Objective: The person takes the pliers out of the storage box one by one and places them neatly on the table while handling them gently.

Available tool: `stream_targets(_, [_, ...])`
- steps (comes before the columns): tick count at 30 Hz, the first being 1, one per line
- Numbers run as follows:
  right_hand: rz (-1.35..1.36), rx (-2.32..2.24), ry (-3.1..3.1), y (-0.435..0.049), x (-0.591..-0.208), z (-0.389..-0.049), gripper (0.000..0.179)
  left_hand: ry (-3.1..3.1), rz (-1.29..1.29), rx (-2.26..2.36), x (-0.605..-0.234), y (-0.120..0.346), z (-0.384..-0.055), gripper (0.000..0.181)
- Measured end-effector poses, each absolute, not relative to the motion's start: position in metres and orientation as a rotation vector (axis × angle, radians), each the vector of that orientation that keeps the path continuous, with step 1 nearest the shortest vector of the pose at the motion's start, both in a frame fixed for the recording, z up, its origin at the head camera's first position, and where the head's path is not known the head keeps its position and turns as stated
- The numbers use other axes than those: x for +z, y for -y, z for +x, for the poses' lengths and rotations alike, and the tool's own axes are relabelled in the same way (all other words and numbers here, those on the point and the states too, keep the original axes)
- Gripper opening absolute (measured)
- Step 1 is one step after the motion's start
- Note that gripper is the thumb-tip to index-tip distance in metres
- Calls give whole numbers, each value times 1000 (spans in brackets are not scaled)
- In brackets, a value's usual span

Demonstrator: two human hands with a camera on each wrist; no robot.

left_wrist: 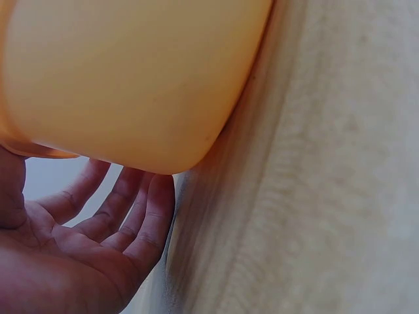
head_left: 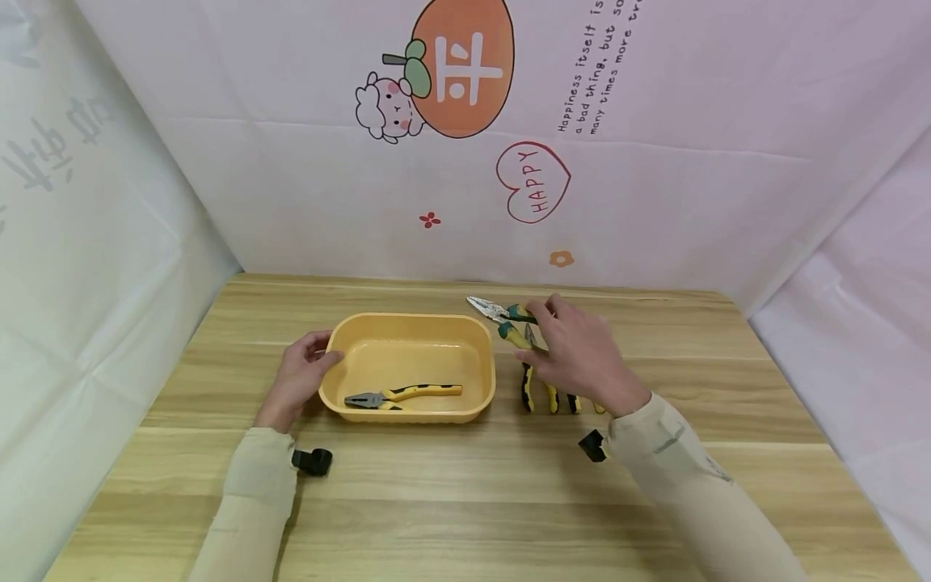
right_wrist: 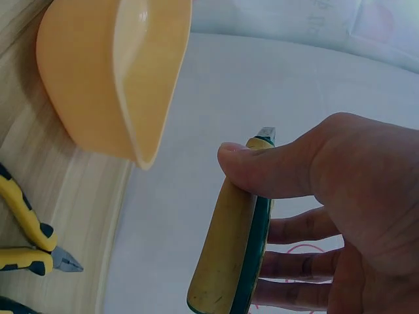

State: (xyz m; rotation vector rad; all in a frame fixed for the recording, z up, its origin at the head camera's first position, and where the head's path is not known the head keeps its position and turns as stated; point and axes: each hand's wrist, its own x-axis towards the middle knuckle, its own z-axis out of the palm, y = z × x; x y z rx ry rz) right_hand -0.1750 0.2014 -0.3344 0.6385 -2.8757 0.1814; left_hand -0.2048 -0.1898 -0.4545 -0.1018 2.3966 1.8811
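In the head view my left hand [head_left: 298, 376] grips the left end of a yellow plastic basin [head_left: 407, 326], thumb over the rim and fingers along the outer wall. Combination pliers [head_left: 425, 390] with yellow and black handles lie inside it, one handle partly hidden by the near wall. Right of the basin, my right hand [head_left: 582, 347] holds green-and-yellow pliers [head_left: 489, 308] by the handles, raised off the table with the jaws pointing left and apart from the basin. The right wrist view shows the thumb [right_wrist: 262, 171] pressed on one handle, fingers behind it.
Below my right hand, more pliers [head_left: 527, 390] with yellow and black handles lie on the wooden table [head_left: 436, 501], partly covered by the hand. White printed cloth [head_left: 327, 202] rises behind the table's back edge and along both sides.
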Motion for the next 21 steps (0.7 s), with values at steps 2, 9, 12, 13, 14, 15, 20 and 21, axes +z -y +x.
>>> stream_targets(2, [630,180,2875,-205,-336,-174,60,-2404,-100,1872,-455,190,-205,47])
stream_targets(9, [579,163,2912,-217,-341,-174,58,-2398,-105,1864,-455,190,-205,46])
stream_targets(12, [566,162,2922,-223,-342,-174,57,-2396,-105,1861,-454,190,-205,47])
stream_targets(13, [562,167,2926,-225,-343,-174,57,-2395,-106,1861,-454,190,-204,48])
stream_targets(14, [557,170,2929,-226,-344,-174,57,-2394,-109,1859,-454,190,-204,48])
stream_targets(15, [556,175,2931,-228,-344,-175,57,-2392,-113,1859,-454,190,-204,48])
stream_targets(20, [536,178,2957,-238,-345,-176,58,-2394,-122,1851,-454,190,-204,49])
stream_targets(21, [532,178,2965,-240,-346,-176,58,-2395,-121,1850,-454,190,-204,49])
